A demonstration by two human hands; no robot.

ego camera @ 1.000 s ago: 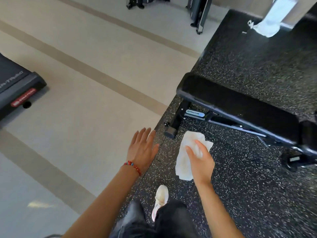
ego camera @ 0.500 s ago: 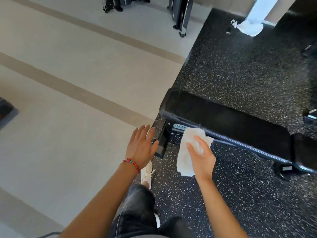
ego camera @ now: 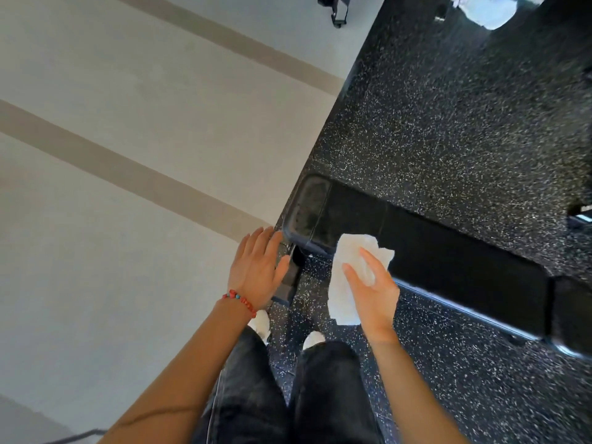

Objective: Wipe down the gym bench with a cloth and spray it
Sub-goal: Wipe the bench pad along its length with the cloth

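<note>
**At the near end of the bench: cloth-hand position relative to the pad**

At the head end of the gym bench [ego camera: 448,251], the person stands with both feet on the speckled rubber floor [ego camera: 464,123], facing the pad's long side. The pad's long axis runs from the rounded end at the person's left, away to the right and slightly toward the person.

The right hand [ego camera: 373,293] is the working grip. Its fingers are spread and only lightly bent across a white cloth [ego camera: 344,283], with the cloth held beneath the palm. The cloth's upper part overlaps the pad's near edge close to the rounded end; whether it presses on the pad cannot be told. The lower part hangs free.

The left hand [ego camera: 256,267] is flat, fingers straight, holding nothing, just beside the bench's end corner.

The unwiped length appears to lie to the right of the cloth, so the stroke likely runs rightward along the axis. No spray bottle is visible.
</note>
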